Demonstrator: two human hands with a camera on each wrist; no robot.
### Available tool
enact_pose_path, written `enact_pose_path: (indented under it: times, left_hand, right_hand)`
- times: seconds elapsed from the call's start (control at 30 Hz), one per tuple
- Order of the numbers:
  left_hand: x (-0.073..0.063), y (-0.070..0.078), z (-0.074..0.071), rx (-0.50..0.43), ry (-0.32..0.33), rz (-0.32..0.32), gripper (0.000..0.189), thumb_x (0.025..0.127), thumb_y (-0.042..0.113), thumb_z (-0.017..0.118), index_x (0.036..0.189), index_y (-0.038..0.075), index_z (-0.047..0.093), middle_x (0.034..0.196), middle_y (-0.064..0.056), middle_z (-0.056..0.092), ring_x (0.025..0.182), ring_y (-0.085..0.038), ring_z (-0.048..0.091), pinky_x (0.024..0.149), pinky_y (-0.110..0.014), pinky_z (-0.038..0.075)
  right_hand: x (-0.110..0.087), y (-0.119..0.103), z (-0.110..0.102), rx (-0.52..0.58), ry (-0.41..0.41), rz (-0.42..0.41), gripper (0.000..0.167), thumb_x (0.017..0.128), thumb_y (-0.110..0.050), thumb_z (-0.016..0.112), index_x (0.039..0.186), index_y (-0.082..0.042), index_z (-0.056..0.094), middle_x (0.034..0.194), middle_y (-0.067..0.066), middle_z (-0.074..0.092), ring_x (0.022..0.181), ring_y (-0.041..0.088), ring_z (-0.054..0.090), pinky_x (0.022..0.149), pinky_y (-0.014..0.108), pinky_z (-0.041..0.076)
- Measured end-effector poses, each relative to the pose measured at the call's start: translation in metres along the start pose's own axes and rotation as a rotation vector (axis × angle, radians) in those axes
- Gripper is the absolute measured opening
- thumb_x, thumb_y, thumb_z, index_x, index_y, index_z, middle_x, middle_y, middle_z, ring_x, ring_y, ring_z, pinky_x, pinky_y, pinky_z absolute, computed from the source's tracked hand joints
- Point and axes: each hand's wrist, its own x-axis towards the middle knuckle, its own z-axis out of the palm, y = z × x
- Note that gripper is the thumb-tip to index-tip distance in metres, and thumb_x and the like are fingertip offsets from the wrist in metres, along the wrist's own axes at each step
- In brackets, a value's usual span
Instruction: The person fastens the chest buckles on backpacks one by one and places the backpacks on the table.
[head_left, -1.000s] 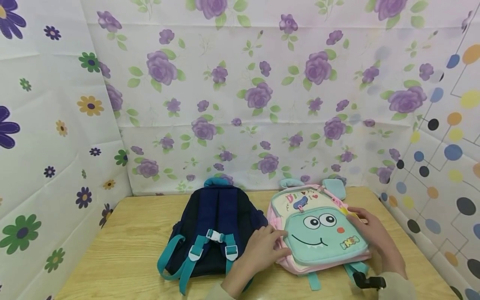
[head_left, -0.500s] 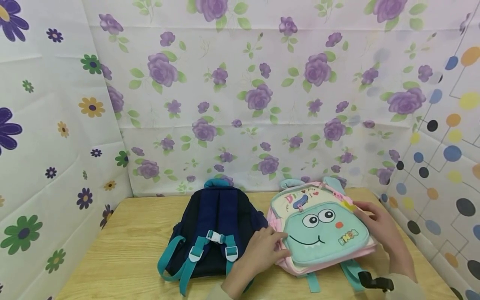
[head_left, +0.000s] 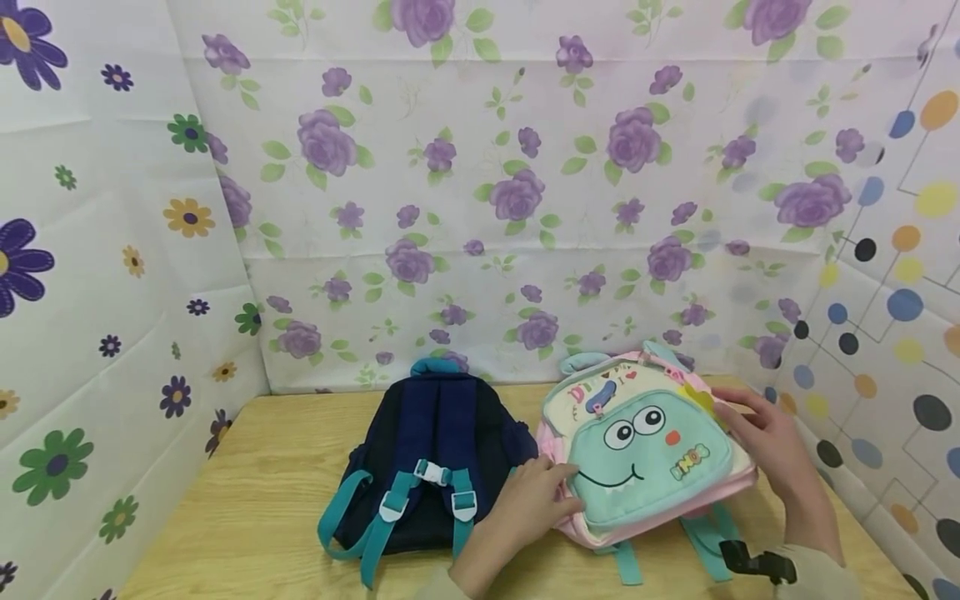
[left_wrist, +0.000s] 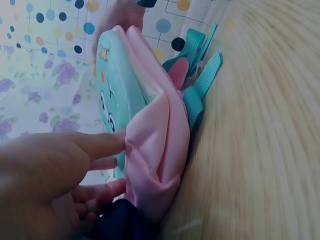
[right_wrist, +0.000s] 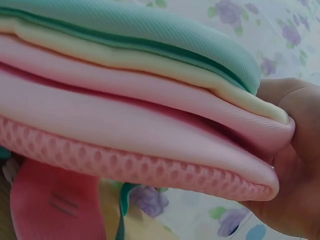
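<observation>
The pink bag (head_left: 648, 496) lies face up on the right part of the table (head_left: 247, 500), just beside the navy bag (head_left: 437, 417), tilted so that its right side is raised off the wood while its left side stays low. The right hand (head_left: 776, 442) is clamped on that raised edge, near a yellow tab (head_left: 697, 394); the right wrist view shows the pink mesh back from below and a red strap (right_wrist: 57, 205) hanging under it. The left hand (head_left: 528, 500) has bent fingers and thumb touching the left side; whether they pinch the cloth I cannot tell. Teal straps (head_left: 630, 565) trail from the near end onto the table. The navy bag lies straps up, its white buckle (head_left: 431, 472) fastened. Behind both hangs a sheet (head_left: 450, 192) with purple roses.
</observation>
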Motion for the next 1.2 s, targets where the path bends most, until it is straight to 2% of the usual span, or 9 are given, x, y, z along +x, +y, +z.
enact_pose_path:
  times: [0.1, 0.23, 0.47, 0.67, 0.73, 0.9, 1.0, 1.1, 1.2]
  left_hand:
    - [0.002, 0.007, 0.001, -0.003, -0.014, -0.030, 0.046, 0.088, 0.044, 0.072, 0.130, 0.025, 0.066, 0.084, 0.009, 0.051, 0.071, -0.006, 0.042, 0.061, -0.020, 0.034]
    - [0.005, 0.017, 0.002, -0.022, -0.042, -0.061, 0.046, 0.088, 0.042, 0.073, 0.130, 0.025, 0.066, 0.088, 0.007, 0.055, 0.067, -0.007, 0.043, 0.057, -0.020, 0.035]
    - [0.014, 0.029, 0.010, -0.151, -0.082, -0.082, 0.046, 0.086, 0.039, 0.075, 0.129, 0.023, 0.067, 0.085, 0.007, 0.052, 0.070, -0.006, 0.044, 0.057, -0.020, 0.036]
    - [0.020, 0.035, 0.016, -0.187, -0.079, -0.108, 0.049, 0.084, 0.039, 0.078, 0.129, 0.025, 0.067, 0.082, 0.006, 0.053, 0.073, -0.005, 0.044, 0.058, -0.021, 0.036]
    - [0.022, 0.037, 0.017, -0.208, -0.084, -0.116, 0.049, 0.083, 0.040, 0.078, 0.129, 0.025, 0.067, 0.082, 0.007, 0.052, 0.074, -0.005, 0.044, 0.059, -0.021, 0.036]
    - [0.028, 0.041, 0.022, -0.263, -0.095, -0.137, 0.050, 0.083, 0.040, 0.079, 0.130, 0.027, 0.066, 0.082, 0.008, 0.053, 0.074, -0.004, 0.045, 0.059, -0.021, 0.037]
    - [0.032, 0.043, 0.025, -0.292, -0.092, -0.143, 0.048, 0.082, 0.039, 0.080, 0.128, 0.029, 0.067, 0.082, 0.009, 0.055, 0.072, -0.004, 0.048, 0.059, -0.021, 0.038]
    - [0.037, 0.045, 0.029, -0.314, -0.091, -0.141, 0.047, 0.081, 0.037, 0.081, 0.126, 0.029, 0.068, 0.082, 0.010, 0.057, 0.070, -0.004, 0.049, 0.058, -0.021, 0.040]
    - [0.041, 0.047, 0.033, -0.318, -0.092, -0.125, 0.047, 0.081, 0.037, 0.081, 0.126, 0.029, 0.068, 0.081, 0.011, 0.058, 0.070, -0.003, 0.050, 0.059, -0.020, 0.041]
  right_hand:
    - [-0.002, -0.005, -0.002, 0.015, 0.017, 0.028, 0.055, 0.097, -0.050, 0.059, 0.141, -0.018, 0.054, 0.094, -0.016, 0.063, 0.078, 0.009, 0.067, 0.063, 0.031, 0.056]
    - [-0.005, -0.009, -0.005, 0.045, 0.049, 0.021, 0.054, 0.098, -0.049, 0.057, 0.143, -0.018, 0.053, 0.109, -0.018, 0.054, 0.081, 0.006, 0.066, 0.065, 0.027, 0.056]
    - [-0.012, -0.016, -0.013, 0.103, 0.112, 0.020, 0.051, 0.100, -0.046, 0.055, 0.144, -0.021, 0.053, 0.114, -0.022, 0.053, 0.084, 0.001, 0.063, 0.069, 0.017, 0.052]
    - [-0.012, -0.029, -0.010, 0.197, 0.144, -0.022, 0.046, 0.100, -0.037, 0.059, 0.140, -0.016, 0.056, 0.120, -0.016, 0.050, 0.085, 0.001, 0.062, 0.067, 0.017, 0.055]
    - [-0.013, -0.033, -0.009, 0.202, 0.151, -0.033, 0.046, 0.099, -0.037, 0.059, 0.141, -0.016, 0.056, 0.121, -0.017, 0.049, 0.092, 0.000, 0.059, 0.070, 0.014, 0.053]
    - [-0.015, -0.042, -0.002, 0.104, 0.177, -0.134, 0.046, 0.100, -0.031, 0.059, 0.144, -0.015, 0.054, 0.127, -0.019, 0.049, 0.108, 0.003, 0.046, 0.080, 0.006, 0.042]
    - [-0.017, -0.048, 0.001, 0.075, 0.194, -0.184, 0.046, 0.100, -0.028, 0.059, 0.144, -0.016, 0.053, 0.132, -0.011, 0.050, 0.109, 0.004, 0.047, 0.082, 0.007, 0.042]
    - [-0.019, -0.054, 0.001, 0.082, 0.206, -0.185, 0.047, 0.100, -0.027, 0.060, 0.145, -0.018, 0.053, 0.141, -0.004, 0.048, 0.115, 0.004, 0.044, 0.084, 0.006, 0.040]
    - [-0.022, -0.061, 0.001, 0.075, 0.227, -0.150, 0.048, 0.099, -0.030, 0.061, 0.145, -0.022, 0.052, 0.150, -0.005, 0.044, 0.122, 0.006, 0.041, 0.092, 0.013, 0.036]
